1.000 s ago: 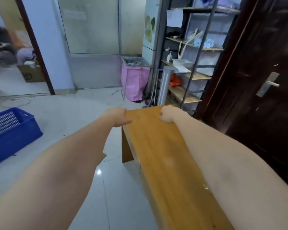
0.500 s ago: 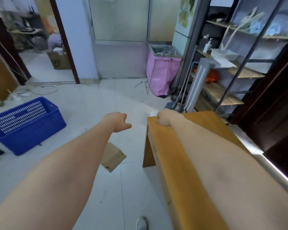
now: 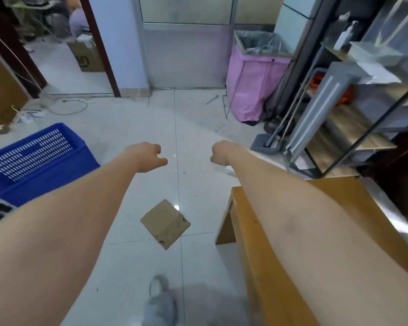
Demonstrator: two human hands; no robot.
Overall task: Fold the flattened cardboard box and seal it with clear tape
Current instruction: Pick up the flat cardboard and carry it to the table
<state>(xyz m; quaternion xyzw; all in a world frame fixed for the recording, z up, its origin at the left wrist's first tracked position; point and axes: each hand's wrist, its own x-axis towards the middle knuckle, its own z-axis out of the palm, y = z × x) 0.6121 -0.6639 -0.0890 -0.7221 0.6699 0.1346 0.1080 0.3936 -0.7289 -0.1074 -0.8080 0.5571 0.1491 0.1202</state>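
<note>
A small brown cardboard box (image 3: 165,223), folded flat or nearly so, lies on the white floor tiles between my arms. Both arms reach forward above the floor. My left hand (image 3: 146,156) hangs in the air beyond the box, fingers loosely curled, thumb out, holding nothing. My right hand (image 3: 222,152) hangs level with it, about a hand's width to the right, fingers loosely curled and empty. Neither hand touches the box. No tape is in view.
A wooden table (image 3: 252,243) stands under my right forearm. Left is a blue plastic crate (image 3: 35,161). A pink lined bin (image 3: 254,74) and a metal shelf rack (image 3: 353,128) stand at the back right. My shoe (image 3: 160,302) shows at the bottom.
Both hands have let go of the table's far edge and now hang free. The view has swung left and down, so the table sits further right and the box shows fully.
</note>
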